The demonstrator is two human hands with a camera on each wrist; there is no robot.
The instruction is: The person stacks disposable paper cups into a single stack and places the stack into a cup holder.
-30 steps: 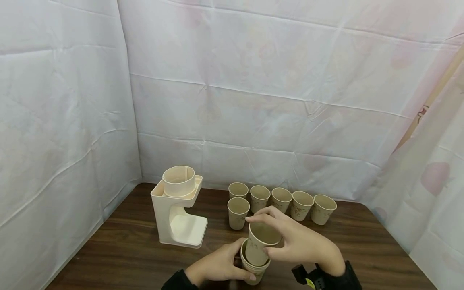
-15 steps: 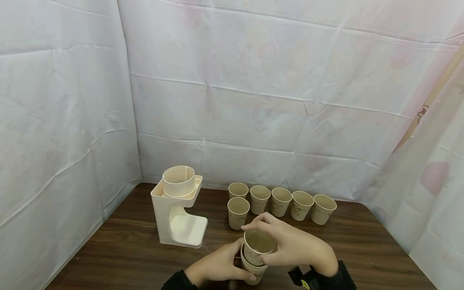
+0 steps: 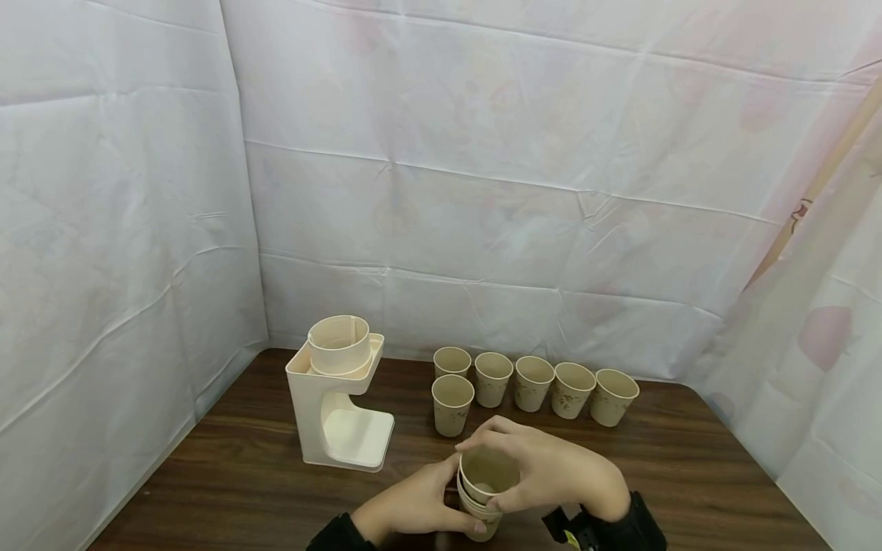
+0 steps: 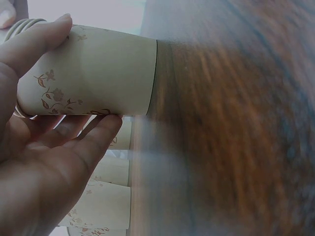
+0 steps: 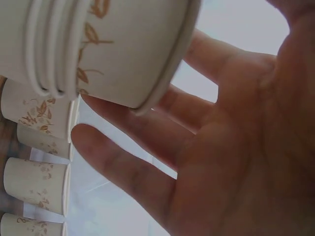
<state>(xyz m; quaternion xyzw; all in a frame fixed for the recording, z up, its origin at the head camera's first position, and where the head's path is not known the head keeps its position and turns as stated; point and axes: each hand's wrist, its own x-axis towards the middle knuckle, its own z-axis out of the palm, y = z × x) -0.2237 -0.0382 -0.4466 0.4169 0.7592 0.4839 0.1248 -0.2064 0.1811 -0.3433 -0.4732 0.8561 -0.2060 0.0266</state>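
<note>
Near the front of the table, my left hand (image 3: pixel 423 501) grips a stack of nested beige paper cups (image 4: pixel 98 73) with floral print. In the left wrist view its thumb and fingers lie round the cup's wall. Above, my right hand (image 3: pixel 561 467) holds another paper cup (image 3: pixel 491 468) at its rim, thumb on the near side and fingers on the far side. This cup sits partly inside the stack, its upper wall and rim standing above the several stacked rims, as the right wrist view shows.
Behind the hands stand several single paper cups (image 3: pixel 533 384) in a row, with one cup (image 3: pixel 452 405) in front of the row's left end. A cream-coloured stand (image 3: pixel 313 413) with a round holder (image 3: pixel 340 348) on top is at left. White cloth (image 3: pixel 441 191) hangs behind the brown table (image 3: pixel 234 467).
My right hand has moved down and slightly left, sinking its paper cup deeper into the stack. My left hand stays in place round the stack.
</note>
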